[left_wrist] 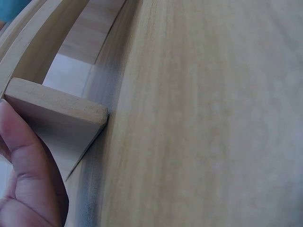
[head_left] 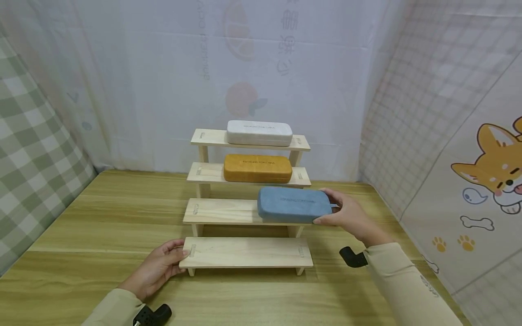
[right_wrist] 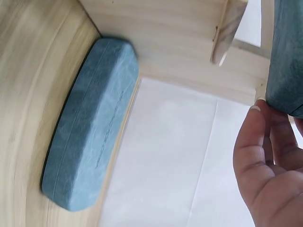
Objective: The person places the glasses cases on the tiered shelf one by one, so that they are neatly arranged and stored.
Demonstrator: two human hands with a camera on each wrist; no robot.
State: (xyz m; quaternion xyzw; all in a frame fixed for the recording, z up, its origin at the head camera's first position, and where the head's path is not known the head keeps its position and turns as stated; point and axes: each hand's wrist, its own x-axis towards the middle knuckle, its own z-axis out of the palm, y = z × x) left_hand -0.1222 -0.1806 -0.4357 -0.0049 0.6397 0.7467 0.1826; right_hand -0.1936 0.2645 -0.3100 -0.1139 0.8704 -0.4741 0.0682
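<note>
Head view: upper tiers (head_left: 213, 136) carry white case (head_left: 259, 134), mustard case (head_left: 258, 169). Our right hand (head_left: 346, 215) grips blue case (head_left: 295, 204) at third tier (head_left: 224, 210); left hand (head_left: 157, 269) pinches stand (head_left: 203, 154). We judge bare lowest tier (head_left: 244, 253), second blue case (right_wrist: 90, 125) remain.

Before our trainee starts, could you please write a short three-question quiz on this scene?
1. Which case lies on the top tier: A red, B white, or C green?
2. True or false: the left hand touches one end of the lowest tier.
3. What does the right hand hold?

Key:
1. B, the white case.
2. True.
3. A blue case.
</note>
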